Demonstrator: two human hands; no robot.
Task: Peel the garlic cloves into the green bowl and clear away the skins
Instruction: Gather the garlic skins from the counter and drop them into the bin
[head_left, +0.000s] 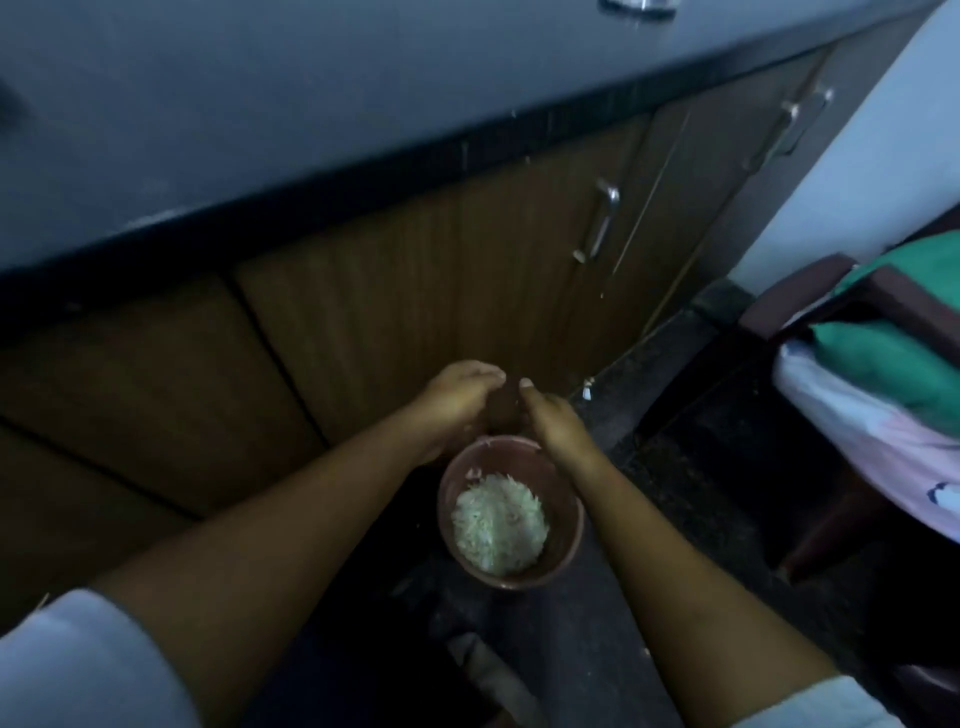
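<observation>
Forearms (291, 545) hung over round brown plastic tub (457, 467) of pale garlic skins (498, 525); left hand (457, 395), right hand (550, 421) met, fingers curled, hold unclear tbh. Probably dumping skins; next, dust hands.

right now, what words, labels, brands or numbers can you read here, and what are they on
None readable. The round brown container holding pale garlic skins shows no label, the brown wooden cabinet doors show none, and the dark mark on the pink and white cloth is too blurred to tell.
</observation>
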